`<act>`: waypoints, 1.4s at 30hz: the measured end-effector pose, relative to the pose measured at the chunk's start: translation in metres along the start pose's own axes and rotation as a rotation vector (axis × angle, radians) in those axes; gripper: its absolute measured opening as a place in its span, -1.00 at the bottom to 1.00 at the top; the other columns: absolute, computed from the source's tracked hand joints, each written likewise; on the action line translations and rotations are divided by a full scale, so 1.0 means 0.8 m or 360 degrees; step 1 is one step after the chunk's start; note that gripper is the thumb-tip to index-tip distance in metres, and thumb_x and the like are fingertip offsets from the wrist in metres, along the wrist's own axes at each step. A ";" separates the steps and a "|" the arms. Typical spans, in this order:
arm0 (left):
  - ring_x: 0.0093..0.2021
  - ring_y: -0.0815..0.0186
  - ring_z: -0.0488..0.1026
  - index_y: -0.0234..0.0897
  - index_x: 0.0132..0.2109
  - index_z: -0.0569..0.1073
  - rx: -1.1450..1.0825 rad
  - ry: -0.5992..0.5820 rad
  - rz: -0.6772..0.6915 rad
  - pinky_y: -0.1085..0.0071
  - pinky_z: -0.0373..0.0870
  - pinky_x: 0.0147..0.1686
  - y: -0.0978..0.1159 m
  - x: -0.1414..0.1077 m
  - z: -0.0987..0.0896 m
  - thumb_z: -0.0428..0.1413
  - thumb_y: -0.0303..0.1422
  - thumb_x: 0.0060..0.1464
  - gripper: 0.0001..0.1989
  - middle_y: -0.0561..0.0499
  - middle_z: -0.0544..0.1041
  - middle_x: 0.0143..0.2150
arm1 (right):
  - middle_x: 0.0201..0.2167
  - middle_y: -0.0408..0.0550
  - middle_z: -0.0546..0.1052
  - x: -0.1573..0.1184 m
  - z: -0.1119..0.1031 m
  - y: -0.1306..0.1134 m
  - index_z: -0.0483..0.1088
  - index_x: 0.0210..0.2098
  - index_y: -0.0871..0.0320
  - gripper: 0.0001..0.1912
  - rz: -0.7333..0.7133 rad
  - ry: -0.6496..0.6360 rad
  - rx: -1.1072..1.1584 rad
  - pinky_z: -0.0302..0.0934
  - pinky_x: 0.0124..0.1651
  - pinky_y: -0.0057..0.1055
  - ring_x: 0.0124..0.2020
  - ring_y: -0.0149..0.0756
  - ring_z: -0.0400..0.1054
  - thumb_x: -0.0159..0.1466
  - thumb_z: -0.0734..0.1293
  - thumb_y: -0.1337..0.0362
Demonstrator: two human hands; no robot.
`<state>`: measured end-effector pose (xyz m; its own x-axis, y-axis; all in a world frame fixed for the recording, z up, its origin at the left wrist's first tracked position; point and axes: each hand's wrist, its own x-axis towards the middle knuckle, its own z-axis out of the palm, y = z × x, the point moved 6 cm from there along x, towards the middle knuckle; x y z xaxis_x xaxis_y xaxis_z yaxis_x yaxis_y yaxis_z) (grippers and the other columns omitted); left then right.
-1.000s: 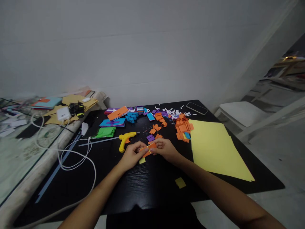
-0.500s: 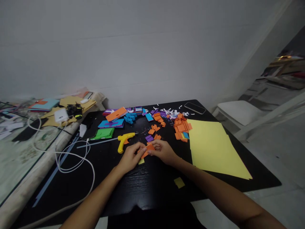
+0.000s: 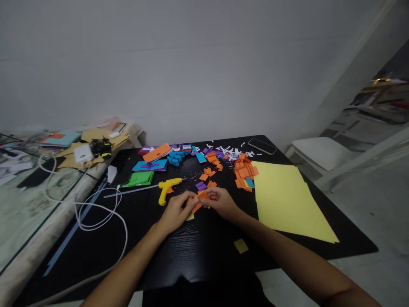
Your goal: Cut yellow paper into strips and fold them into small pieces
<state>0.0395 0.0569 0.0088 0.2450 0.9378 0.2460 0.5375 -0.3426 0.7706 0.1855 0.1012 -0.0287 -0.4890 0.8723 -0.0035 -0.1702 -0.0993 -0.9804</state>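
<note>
Both hands meet over the near middle of the black table (image 3: 153,256), with a small orange piece of paper (image 3: 197,206) between them. My left hand (image 3: 177,212) pinches its left side with thumb and fingers. On its right side, the fingers and thumb of my right hand (image 3: 223,204) are closed too. A small yellow paper piece (image 3: 190,216) lies under the left fingers. Just beyond the hands are a purple paper piece (image 3: 201,186) and small folded orange pieces (image 3: 208,173). A yellow glue gun (image 3: 165,190) lies left of them.
Large yellow sheets (image 3: 284,200) cover the right side, beside a heap of orange pieces (image 3: 244,168). A phone (image 3: 262,146) lies at the back right. Green (image 3: 139,178) and blue papers (image 3: 150,165) sit at the back left. A white cable (image 3: 124,230) loops across the left.
The thumbs have shifted slightly on the orange paper, the right one moving inward across it. The view has shifted a little; the other things lie as before.
</note>
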 end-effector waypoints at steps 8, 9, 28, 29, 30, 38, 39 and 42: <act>-0.50 0.41 0.24 -0.27 -0.10 0.50 0.0004 0.0018 -0.0011 0.51 0.17 -0.45 -0.006 0.000 0.002 0.08 -0.17 0.25 -0.73 0.15 0.31 -0.51 | -0.46 -0.12 0.57 0.001 -0.004 -0.002 0.52 -0.33 0.17 -0.68 -0.0017 0.0002 -0.0006 0.31 -0.30 -0.35 -0.47 -0.35 0.43 0.01 0.56 0.14; -0.51 0.42 0.24 -0.27 -0.11 0.50 0.0000 0.0012 -0.0016 0.51 0.16 -0.46 -0.005 0.000 0.002 0.07 -0.17 0.26 -0.73 0.16 0.30 -0.52 | -0.46 -0.12 0.57 0.001 -0.004 -0.003 0.52 -0.33 0.17 -0.69 -0.0022 -0.0010 -0.0024 0.31 -0.30 -0.35 -0.47 -0.34 0.43 0.01 0.56 0.14; -0.47 0.39 0.35 -0.28 -0.21 0.49 0.0080 -0.0015 0.0061 0.49 0.24 -0.42 0.006 -0.001 0.001 -0.01 -0.18 0.31 -0.70 0.08 0.44 -0.47 | -0.43 -0.13 0.57 -0.003 -0.001 -0.009 0.51 -0.31 0.16 -0.69 -0.0047 -0.0070 -0.0175 0.31 -0.27 -0.36 -0.42 -0.32 0.45 0.01 0.55 0.15; -0.48 0.39 0.34 -0.27 -0.19 0.49 0.0096 -0.0003 0.0064 0.49 0.25 -0.41 0.006 -0.001 0.000 -0.01 -0.19 0.31 -0.71 0.09 0.43 -0.47 | -0.42 -0.13 0.57 -0.002 -0.003 -0.012 0.51 -0.31 0.15 -0.69 -0.0060 -0.0060 -0.0181 0.32 -0.26 -0.36 -0.40 -0.31 0.45 0.01 0.54 0.15; -0.48 0.39 0.35 -0.27 -0.18 0.49 0.0110 0.0012 0.0063 0.49 0.25 -0.41 0.006 -0.001 -0.001 -0.01 -0.20 0.31 -0.73 0.09 0.44 -0.47 | -0.40 -0.12 0.57 -0.001 -0.007 -0.016 0.51 -0.31 0.15 -0.70 -0.0074 -0.0041 -0.0185 0.32 -0.24 -0.35 -0.38 -0.29 0.45 0.02 0.54 0.15; -0.46 0.37 0.38 -0.24 -0.21 0.50 0.0207 0.0203 0.0028 0.49 0.24 -0.42 -0.003 -0.002 -0.017 0.02 -0.27 0.28 -0.79 0.07 0.48 -0.44 | -0.46 -0.15 0.48 0.008 -0.071 -0.055 0.41 -0.38 0.12 -0.82 -0.0184 0.0534 -0.0237 0.27 -0.26 -0.34 -0.37 -0.23 0.38 0.11 0.41 0.16; -0.46 0.37 0.37 -0.24 -0.21 0.50 0.0214 0.0201 0.0044 0.48 0.24 -0.42 -0.003 -0.001 -0.017 0.02 -0.28 0.28 -0.80 0.07 0.49 -0.44 | -0.46 -0.15 0.47 0.009 -0.078 -0.054 0.41 -0.35 0.12 -0.82 -0.0176 0.0591 -0.0262 0.27 -0.28 -0.34 -0.38 -0.23 0.37 0.11 0.40 0.17; -0.49 0.38 0.35 -0.24 -0.22 0.50 0.0251 0.0170 0.0081 0.48 0.22 -0.44 0.000 -0.001 -0.015 0.02 -0.29 0.28 -0.80 0.07 0.48 -0.46 | -0.52 -0.19 0.40 0.012 -0.095 -0.050 0.39 -0.17 0.12 -0.72 -0.0140 0.0733 -0.0551 0.22 -0.34 -0.34 -0.46 -0.25 0.31 0.11 0.33 0.23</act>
<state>0.0293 0.0567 0.0156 0.1926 0.9168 0.3499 0.6484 -0.3865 0.6558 0.2526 0.1497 -0.0045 -0.0503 0.9962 0.0712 0.1340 0.0774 -0.9879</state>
